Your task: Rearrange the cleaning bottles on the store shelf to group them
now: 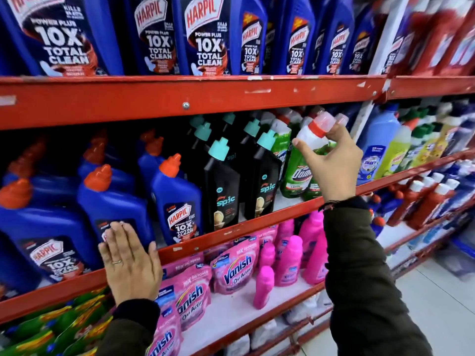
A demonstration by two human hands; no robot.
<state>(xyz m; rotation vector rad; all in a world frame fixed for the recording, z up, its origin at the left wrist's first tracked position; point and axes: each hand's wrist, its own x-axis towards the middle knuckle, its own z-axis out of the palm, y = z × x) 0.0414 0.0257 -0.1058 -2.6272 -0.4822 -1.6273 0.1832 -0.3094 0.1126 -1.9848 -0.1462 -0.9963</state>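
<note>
My right hand [331,160] grips the neck of a green Domex bottle [298,173] with a white shoulder and red cap, at the right end of the middle shelf. My left hand [129,263] lies flat, fingers together, against the front of a blue Harpic bottle [113,201] and the red shelf edge [231,232]. Between the two hands stand another blue Harpic bottle [180,201] with an orange cap and several black Spic bottles [226,191] with teal caps. More green bottles stand behind the held one.
Large blue Harpic bottles [205,34] fill the top shelf. Pink Vanish pouches [234,268] and pink bottles [288,260] sit on the shelf below. To the right, past a white upright, stand light blue and yellow-green bottles [380,147] and red bottles [421,201]. Tiled floor lies at bottom right.
</note>
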